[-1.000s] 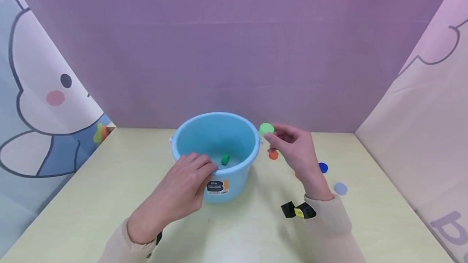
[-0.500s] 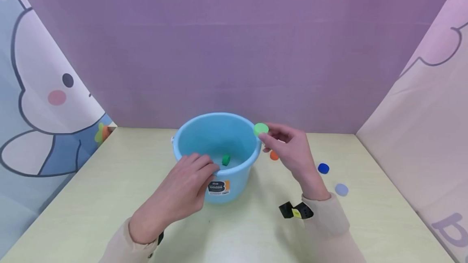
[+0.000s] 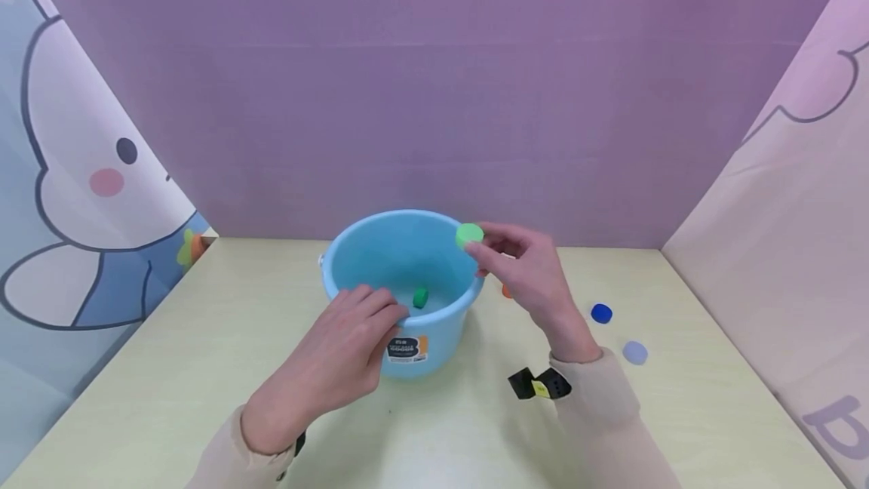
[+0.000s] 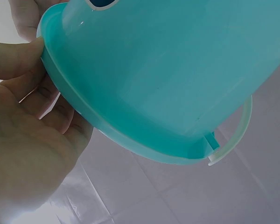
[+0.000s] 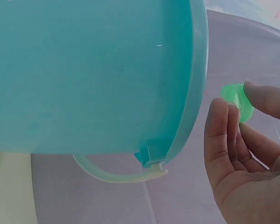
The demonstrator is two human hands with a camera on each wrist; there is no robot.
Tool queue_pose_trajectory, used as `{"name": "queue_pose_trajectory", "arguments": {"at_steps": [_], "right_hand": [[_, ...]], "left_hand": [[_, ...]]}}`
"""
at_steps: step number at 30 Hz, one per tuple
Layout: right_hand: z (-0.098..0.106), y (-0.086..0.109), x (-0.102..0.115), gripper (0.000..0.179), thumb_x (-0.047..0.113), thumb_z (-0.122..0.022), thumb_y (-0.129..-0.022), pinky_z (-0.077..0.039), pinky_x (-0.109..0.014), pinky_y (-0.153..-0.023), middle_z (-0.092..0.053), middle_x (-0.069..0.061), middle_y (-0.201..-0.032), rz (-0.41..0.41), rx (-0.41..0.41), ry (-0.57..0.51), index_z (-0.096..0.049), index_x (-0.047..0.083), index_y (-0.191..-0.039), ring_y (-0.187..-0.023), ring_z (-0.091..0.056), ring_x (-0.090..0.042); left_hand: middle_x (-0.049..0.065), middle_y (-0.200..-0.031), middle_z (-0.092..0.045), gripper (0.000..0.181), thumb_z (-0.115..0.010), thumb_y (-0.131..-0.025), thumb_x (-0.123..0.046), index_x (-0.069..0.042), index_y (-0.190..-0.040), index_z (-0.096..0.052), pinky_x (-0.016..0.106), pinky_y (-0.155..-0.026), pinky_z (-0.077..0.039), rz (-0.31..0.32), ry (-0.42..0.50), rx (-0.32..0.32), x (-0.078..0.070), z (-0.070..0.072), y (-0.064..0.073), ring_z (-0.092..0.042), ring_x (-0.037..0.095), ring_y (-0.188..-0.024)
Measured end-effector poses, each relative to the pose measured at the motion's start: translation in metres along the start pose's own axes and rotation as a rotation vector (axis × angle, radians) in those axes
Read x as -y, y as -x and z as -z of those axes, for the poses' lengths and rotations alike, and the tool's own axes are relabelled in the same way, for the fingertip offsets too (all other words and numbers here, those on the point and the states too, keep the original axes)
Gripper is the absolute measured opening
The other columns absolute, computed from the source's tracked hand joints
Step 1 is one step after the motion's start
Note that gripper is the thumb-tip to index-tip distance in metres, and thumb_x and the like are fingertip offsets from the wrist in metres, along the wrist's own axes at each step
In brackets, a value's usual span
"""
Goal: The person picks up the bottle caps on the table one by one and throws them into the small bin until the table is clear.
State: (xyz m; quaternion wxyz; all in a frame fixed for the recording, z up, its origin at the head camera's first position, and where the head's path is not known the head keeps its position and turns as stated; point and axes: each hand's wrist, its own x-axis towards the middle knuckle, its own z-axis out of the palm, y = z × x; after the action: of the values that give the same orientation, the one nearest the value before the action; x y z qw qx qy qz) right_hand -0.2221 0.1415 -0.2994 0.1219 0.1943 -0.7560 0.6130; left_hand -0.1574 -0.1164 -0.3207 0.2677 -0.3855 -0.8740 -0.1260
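A light blue bucket (image 3: 444, 342) stands upright on the table, its label facing me. My left hand (image 3: 333, 353) grips the near left part of its rim; the left wrist view shows the thumb against the rim's outside and the fingers curled over it. In my right hand (image 3: 529, 270) a light green bottle cap (image 3: 469, 235) is pinched between thumb and fingers, above the bucket's right rim. The right wrist view shows that cap (image 5: 245, 105) hollow with a ridged side. Inside the bucket, a darker green cap (image 3: 421, 297) rests on the bottom.
On the table (image 3: 271, 308) to the right lie a dark blue cap (image 3: 601, 313) and a pale lilac cap (image 3: 634, 352). An orange cap (image 3: 507, 291) is partly hidden behind my right hand. A purple backdrop (image 3: 434, 96) rises behind the bucket, with printed cloths at both sides.
My right hand has moved left with the light green cap, from beside the bucket to over its right rim. The left hand has kept its grip on the rim.
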Motion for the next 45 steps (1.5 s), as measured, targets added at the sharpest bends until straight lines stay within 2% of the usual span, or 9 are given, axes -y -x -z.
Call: {"name": "queue_pose_trajectory", "arguments": {"at_steps": [5, 8, 16, 23, 45], "right_hand": [[-0.006, -0.003, 0.002, 0.034, 0.014, -0.077, -0.091, -0.058, -0.031, -0.066, -0.068, -0.014, -0.091, 0.021, 0.002, 0.034, -0.072, 0.002, -0.123, -0.074, -0.067, -0.026], [-0.009, -0.004, 0.002, 0.034, 0.013, -0.077, -0.092, -0.06, -0.033, -0.069, -0.068, -0.014, -0.092, 0.034, 0.011, 0.051, -0.071, 0.001, -0.123, -0.076, -0.067, -0.027], [-0.016, -0.008, 0.003, 0.036, 0.015, -0.076, -0.092, -0.059, -0.036, -0.072, -0.07, -0.012, -0.092, 0.029, 0.033, 0.084, -0.07, 0.001, -0.125, -0.076, -0.069, -0.03], [-0.024, -0.012, 0.004, 0.041, 0.016, -0.076, -0.092, -0.059, -0.036, -0.073, -0.071, -0.012, -0.093, 0.015, 0.048, 0.107, -0.067, 0.0, -0.129, -0.076, -0.068, -0.025], [-0.036, -0.02, 0.002, 0.044, 0.023, -0.076, -0.093, -0.059, -0.035, -0.07, -0.071, -0.01, -0.094, 0.006, 0.052, 0.15, -0.067, 0.001, -0.13, -0.074, -0.069, -0.021]], "left_hand": [[-0.002, -0.092, -0.063, 0.025, -0.08, -0.081, 0.001, -0.007, -0.103, -0.07, 0.035, -0.077, -0.046, -0.001, 0.0, -0.002, 0.0, 0.0, 0.0, -0.053, 0.018, -0.087], [-0.002, -0.093, -0.063, 0.025, -0.081, -0.081, 0.001, -0.007, -0.103, -0.07, 0.035, -0.077, -0.046, 0.0, 0.001, -0.001, 0.0, 0.0, 0.0, -0.053, 0.018, -0.087], [-0.002, -0.093, -0.063, 0.026, -0.081, -0.081, -0.001, -0.007, -0.104, -0.071, 0.035, -0.077, -0.047, 0.004, 0.003, -0.002, 0.0, -0.001, 0.0, -0.053, 0.019, -0.088], [-0.002, -0.092, -0.063, 0.025, -0.08, -0.082, 0.0, -0.007, -0.103, -0.07, 0.034, -0.076, -0.046, 0.0, 0.002, -0.006, 0.0, -0.001, 0.0, -0.053, 0.018, -0.087], [-0.002, -0.094, -0.063, 0.024, -0.08, -0.082, -0.001, -0.007, -0.104, -0.07, 0.034, -0.076, -0.046, -0.001, -0.003, -0.004, 0.0, 0.0, 0.0, -0.053, 0.018, -0.087]]}}
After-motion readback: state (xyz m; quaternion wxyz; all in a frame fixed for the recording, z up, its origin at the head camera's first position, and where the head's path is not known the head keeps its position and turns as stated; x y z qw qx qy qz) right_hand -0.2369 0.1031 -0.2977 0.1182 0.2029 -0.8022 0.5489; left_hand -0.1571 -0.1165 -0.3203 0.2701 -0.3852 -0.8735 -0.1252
